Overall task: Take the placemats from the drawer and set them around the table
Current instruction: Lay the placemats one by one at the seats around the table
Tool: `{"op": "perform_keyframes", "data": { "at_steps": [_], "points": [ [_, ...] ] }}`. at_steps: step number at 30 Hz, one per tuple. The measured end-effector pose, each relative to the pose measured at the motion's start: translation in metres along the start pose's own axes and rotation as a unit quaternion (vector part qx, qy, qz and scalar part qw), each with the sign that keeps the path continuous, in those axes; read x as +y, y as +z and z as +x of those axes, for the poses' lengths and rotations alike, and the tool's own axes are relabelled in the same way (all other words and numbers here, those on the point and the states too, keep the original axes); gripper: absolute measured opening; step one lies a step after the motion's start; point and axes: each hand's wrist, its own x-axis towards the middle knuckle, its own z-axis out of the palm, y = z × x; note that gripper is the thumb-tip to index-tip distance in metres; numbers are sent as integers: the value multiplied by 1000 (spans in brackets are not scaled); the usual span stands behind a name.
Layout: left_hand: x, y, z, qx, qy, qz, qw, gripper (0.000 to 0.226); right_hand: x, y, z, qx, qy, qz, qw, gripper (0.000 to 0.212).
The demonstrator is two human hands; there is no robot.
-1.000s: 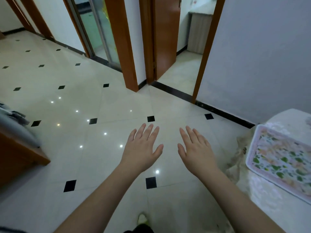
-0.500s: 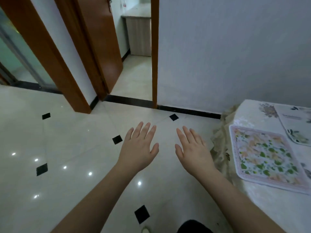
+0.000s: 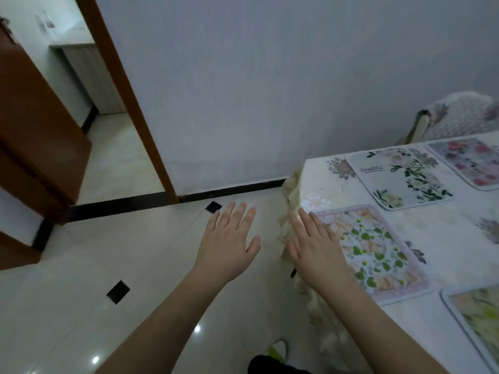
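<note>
Both hands, left hand [image 3: 229,238] and right hand [image 3: 316,244], flat and empty. Four placemats [image 3: 378,252] laid on table [image 3: 445,230] right of them; setting apparently near done.

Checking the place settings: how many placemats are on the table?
4 in view. Green-leaf placemat at the near corner by the right hand; white placemat with lettering behind it; pink-flower placemat farther right; yellowish placemat at the lower right edge. The table runs out of frame, so more may be hidden.

A pale grey wall [image 3: 270,85] meets a glossy cream tiled floor [image 3: 81,306] (black diamond insets), with a brown wooden door [image 3: 35,125] open far left.
</note>
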Motion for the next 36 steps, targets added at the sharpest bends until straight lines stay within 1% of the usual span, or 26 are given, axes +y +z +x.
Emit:
{"op": "perform_keyframes", "data": {
  "at_steps": [3, 5, 8, 10, 12, 17, 21, 22, 24, 26, 28, 31, 36],
  "points": [
    [17, 8, 51, -5, 43, 23, 999, 65, 27, -1, 27, -13, 28, 19, 999, 67],
    [32, 8, 83, 7, 74, 35, 997, 64, 46, -1, 41, -6, 53, 16, 998, 64],
    [53, 9, 127, 24, 129, 24, 991, 62, 74, 0, 59, -4, 85, 13, 996, 59],
    [67, 13, 149, 22, 159, 13, 987, 62, 90, 1, 67, -9, 105, 11, 994, 58],
    [81, 18, 169, 6, 188, 2, 982, 63, 105, 0, 73, 7, 135, 9, 991, 57],
    [112, 34, 219, -9, 271, 0, 962, 63, 136, 1, 82, 19, 209, 1, 978, 59],
    [131, 46, 262, -8, 328, -22, 944, 63, 155, 6, 87, 30, 280, -7, 959, 61],
    [134, 49, 273, -7, 342, -25, 940, 63, 158, 8, 88, 23, 296, -10, 955, 60],
    [141, 55, 294, -11, 374, -27, 927, 64, 164, 13, 95, 9, 327, -19, 945, 60],
    [144, 63, 314, -21, 413, -27, 910, 64, 163, 14, 104, 17, 367, -33, 930, 60],
    [144, 70, 332, -15, 452, -22, 891, 62, 159, 14, 116, 28, 405, -44, 913, 60],
    [144, 80, 358, -22, 501, -14, 865, 61, 153, 18, 135, 38, 445, -41, 894, 59],
    [163, 95, 371, -25, 569, -39, 821, 60, 148, 31, 134, 51, 503, -48, 861, 59]
  ]
}}
